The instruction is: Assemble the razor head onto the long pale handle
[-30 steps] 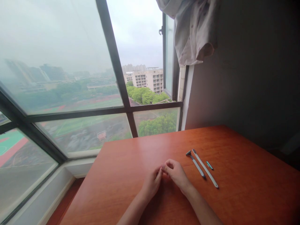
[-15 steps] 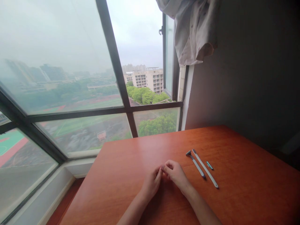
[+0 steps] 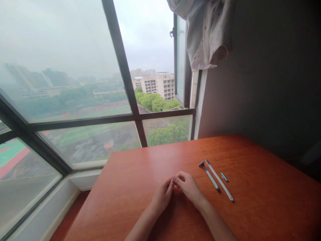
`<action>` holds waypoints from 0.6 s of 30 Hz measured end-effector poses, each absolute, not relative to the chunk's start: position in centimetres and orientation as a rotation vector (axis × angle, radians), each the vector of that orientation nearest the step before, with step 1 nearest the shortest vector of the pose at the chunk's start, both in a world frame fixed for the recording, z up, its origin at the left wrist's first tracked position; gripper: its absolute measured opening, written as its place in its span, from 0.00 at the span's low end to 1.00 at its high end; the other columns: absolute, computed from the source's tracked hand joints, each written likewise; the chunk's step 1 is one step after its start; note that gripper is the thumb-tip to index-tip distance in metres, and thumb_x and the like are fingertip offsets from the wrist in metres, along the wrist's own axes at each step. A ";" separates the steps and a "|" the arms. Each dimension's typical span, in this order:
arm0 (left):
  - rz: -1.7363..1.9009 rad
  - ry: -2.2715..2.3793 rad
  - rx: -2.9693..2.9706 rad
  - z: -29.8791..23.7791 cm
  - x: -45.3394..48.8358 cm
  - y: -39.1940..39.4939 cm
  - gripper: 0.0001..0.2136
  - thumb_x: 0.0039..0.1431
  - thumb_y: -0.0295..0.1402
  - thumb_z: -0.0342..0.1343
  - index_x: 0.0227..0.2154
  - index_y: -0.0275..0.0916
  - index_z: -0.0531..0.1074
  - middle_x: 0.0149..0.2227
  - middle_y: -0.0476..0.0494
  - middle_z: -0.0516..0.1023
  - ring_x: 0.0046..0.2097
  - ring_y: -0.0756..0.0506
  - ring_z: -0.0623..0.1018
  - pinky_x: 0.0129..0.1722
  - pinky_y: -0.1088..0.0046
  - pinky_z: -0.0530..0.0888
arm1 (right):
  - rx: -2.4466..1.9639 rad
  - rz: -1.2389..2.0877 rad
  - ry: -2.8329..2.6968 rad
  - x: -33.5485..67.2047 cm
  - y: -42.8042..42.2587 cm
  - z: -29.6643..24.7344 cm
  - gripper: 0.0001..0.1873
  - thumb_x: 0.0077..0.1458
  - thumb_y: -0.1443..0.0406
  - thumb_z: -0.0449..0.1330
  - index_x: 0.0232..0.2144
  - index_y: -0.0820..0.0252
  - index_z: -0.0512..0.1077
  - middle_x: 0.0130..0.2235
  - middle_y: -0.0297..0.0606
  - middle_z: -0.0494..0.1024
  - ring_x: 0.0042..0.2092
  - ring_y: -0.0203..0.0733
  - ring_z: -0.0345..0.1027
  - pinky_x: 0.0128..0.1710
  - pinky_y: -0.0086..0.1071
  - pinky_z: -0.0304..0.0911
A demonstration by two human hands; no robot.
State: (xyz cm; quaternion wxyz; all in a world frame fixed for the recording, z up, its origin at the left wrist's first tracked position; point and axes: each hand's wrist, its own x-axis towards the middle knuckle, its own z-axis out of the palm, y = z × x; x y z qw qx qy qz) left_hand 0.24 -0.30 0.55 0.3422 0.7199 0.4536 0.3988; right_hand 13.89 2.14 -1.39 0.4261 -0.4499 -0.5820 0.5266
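Note:
My left hand [image 3: 163, 195] and my right hand [image 3: 187, 186] meet fingertip to fingertip over the middle of the reddish-brown table [image 3: 130, 174]. The fingers of both are curled and pinched together. Whatever may be between them is hidden or too small to make out. To the right of my right hand lies a razor [image 3: 212, 179] with a grey handle and a dark head at its far end. Beside it is a long, thin, light grey stick [image 3: 222, 183], possibly a toothbrush. Farther right rests a small teal piece [image 3: 224, 177], like a razor cartridge or cover.
A large dark-framed window [image 3: 135, 115] runs along the far and left sides of the table. One sash [image 3: 181, 60] stands open. A light garment [image 3: 209, 36] hangs at the upper right, in front of a dark wall [image 3: 263, 83].

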 end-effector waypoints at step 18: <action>1.013 1.203 1.994 0.3 0.0 0.0 0.20 0.66 0.40 0.41 0.27 0.37 0.74 0.27 0.45 0.76 0.30 0.48 0.74 0.33 0.75 0.68 | -1.156 1.321 -1.459 14.0 2.1 -1.3 0.23 0.51 0.47 0.56 0.22 0.61 0.68 0.18 0.29 0.67 0.20 0.32 0.58 0.21 0.26 0.53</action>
